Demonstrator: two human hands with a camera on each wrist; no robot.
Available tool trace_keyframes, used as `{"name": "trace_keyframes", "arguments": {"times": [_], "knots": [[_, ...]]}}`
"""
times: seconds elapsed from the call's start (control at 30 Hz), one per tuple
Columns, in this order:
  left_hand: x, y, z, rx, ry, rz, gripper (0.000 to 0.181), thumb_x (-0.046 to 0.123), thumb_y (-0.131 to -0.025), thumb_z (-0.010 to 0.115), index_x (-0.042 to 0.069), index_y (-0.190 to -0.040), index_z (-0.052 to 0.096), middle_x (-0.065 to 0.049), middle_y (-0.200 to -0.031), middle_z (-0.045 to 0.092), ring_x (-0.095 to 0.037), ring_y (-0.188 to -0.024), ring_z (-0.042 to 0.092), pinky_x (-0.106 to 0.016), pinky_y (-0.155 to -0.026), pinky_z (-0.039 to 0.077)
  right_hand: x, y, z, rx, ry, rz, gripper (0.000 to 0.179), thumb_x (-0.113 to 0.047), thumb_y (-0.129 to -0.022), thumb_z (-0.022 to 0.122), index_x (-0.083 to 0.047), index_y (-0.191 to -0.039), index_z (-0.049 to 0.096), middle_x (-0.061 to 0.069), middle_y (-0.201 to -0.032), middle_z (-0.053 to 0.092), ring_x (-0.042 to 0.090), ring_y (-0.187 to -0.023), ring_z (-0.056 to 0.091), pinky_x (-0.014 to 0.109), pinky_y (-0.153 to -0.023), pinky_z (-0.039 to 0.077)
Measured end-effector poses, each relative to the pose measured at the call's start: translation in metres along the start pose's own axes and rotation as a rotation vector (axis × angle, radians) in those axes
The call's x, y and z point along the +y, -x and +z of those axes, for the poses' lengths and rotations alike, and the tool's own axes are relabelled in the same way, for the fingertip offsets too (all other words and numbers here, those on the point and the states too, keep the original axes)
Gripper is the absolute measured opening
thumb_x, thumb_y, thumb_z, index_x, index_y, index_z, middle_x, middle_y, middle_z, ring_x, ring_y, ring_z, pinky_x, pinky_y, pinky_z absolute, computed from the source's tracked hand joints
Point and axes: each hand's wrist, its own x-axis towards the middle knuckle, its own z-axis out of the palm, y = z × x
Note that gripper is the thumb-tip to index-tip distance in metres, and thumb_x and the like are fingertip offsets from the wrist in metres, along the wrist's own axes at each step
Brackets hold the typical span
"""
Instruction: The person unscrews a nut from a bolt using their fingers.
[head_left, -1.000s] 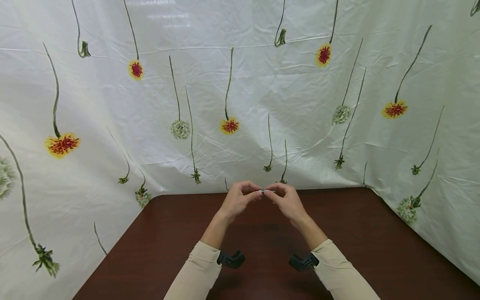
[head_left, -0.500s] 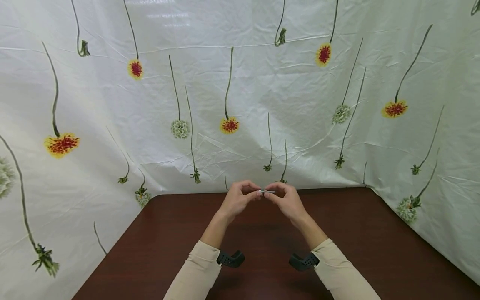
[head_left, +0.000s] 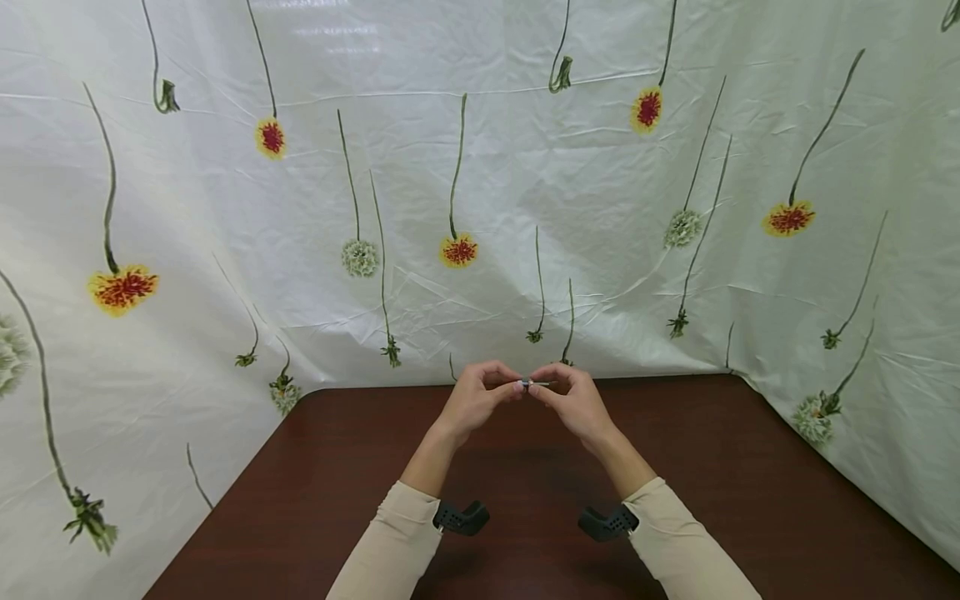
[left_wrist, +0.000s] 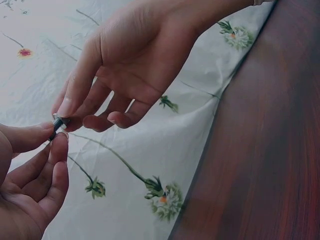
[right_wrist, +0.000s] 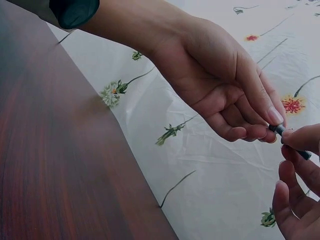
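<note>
Both hands meet over the table's far part at a small dark threaded bolt (head_left: 526,384), held roughly level. With thumb and index finger my left hand (head_left: 474,398) pinches its left end. My right hand (head_left: 576,404) pinches the bolt farther along, thumb against fingertips. In the left wrist view, threads of the bolt (left_wrist: 58,122) show in the short gap between the two pairs of fingertips. The right wrist view shows the bolt's threaded end (right_wrist: 306,154) sticking out past the right fingers; its middle is hidden by them. The other fingers of both hands are loosely bent.
A dark reddish-brown table (head_left: 517,475) lies under the forearms. Behind it and at both sides hangs a white curtain (head_left: 510,183) printed with flowers. Each wrist wears a black camera band, seen at the left wrist (head_left: 461,518) and right wrist (head_left: 607,523).
Compared with one second ago, the right fingertips are shifted slightly and more of the bolt shows between and beyond them. Left hand and arms stay in place.
</note>
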Motion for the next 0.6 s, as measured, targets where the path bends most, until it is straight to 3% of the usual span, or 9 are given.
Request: {"name": "trace_keyframes", "arguments": {"times": [0.13,0.3,0.6], "knots": [[-0.0009,-0.0004,-0.0001,0.001,0.005,-0.007,0.01,0.005,-0.098,0.072,-0.001,-0.106,0.075,-0.014,-0.098,0.075,-0.024,-0.09,0.071,-0.042,-0.084,0.057,0.0005,-0.0001,-0.0001,-0.011,-0.008,-0.008,0.023,-0.009,-0.095,0.076,0.003,-0.114,0.071,0.015,-0.11,0.069,0.026,-0.093,0.065,0.035,-0.077,0.05],[-0.0006,-0.0003,-0.0001,0.013,-0.004,-0.01,0.011,0.006,-0.099,0.071,-0.002,-0.106,0.075,-0.016,-0.097,0.074,-0.024,-0.09,0.071,-0.051,-0.087,0.056,0.0002,-0.0004,0.0003,-0.002,0.01,0.011,0.023,-0.015,-0.098,0.074,0.0,-0.116,0.073,0.01,-0.111,0.071,0.024,-0.094,0.065,0.036,-0.079,0.053],[0.0015,0.0008,0.0004,0.009,0.003,-0.019,0.015,0.006,-0.099,0.071,-0.005,-0.109,0.073,-0.021,-0.101,0.073,-0.032,-0.094,0.071,-0.045,-0.086,0.057,0.0001,0.0006,-0.0013,-0.029,-0.02,0.002,0.021,-0.006,-0.096,0.074,0.0,-0.116,0.072,0.012,-0.112,0.071,0.025,-0.097,0.067,0.035,-0.079,0.053]]}}
